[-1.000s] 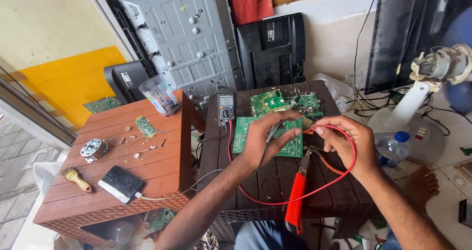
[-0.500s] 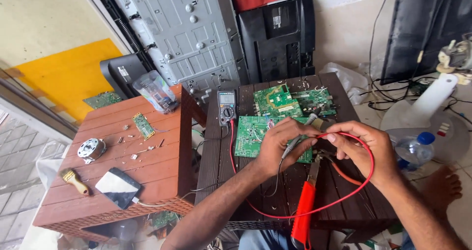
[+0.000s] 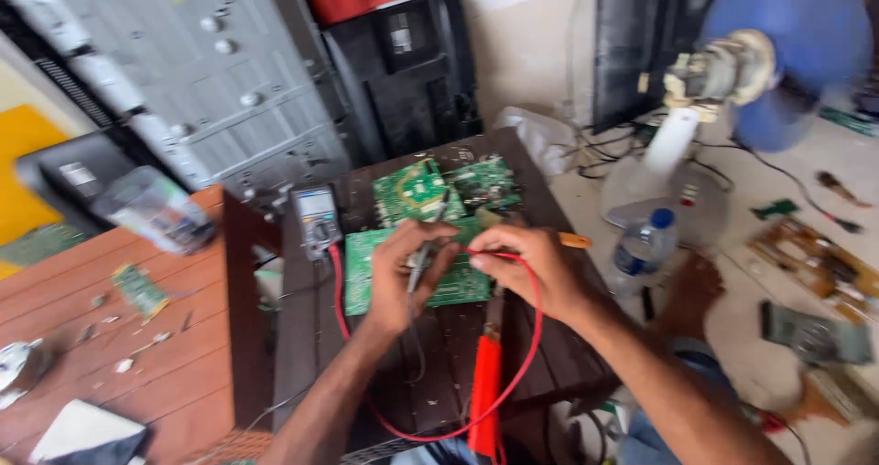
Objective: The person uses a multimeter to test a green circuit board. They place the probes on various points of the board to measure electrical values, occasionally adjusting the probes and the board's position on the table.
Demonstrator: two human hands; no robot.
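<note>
Probing green circuit board (image 3: 380, 268), left hand (image 3: 403, 277), right hand (image 3: 531, 268).

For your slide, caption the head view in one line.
Both hands hold probes over a green circuit board beside a grey multimeter.

Both forearms reach forward, left hand (image 3: 403, 277) and right hand (image 3: 531, 268) curled in what looks, through blur, a pinching grip.

A probe (image 3: 423, 256) is held in the left hand (image 3: 403, 277), its tip set on a green board (image 3: 366, 268) lying on a dark table (image 3: 302, 337). A red lead (image 3: 526, 337) is pinched by the right hand (image 3: 531, 268). A meter (image 3: 317, 220) is seen beside the board, a bottle (image 3: 641, 250) to the right.
</note>
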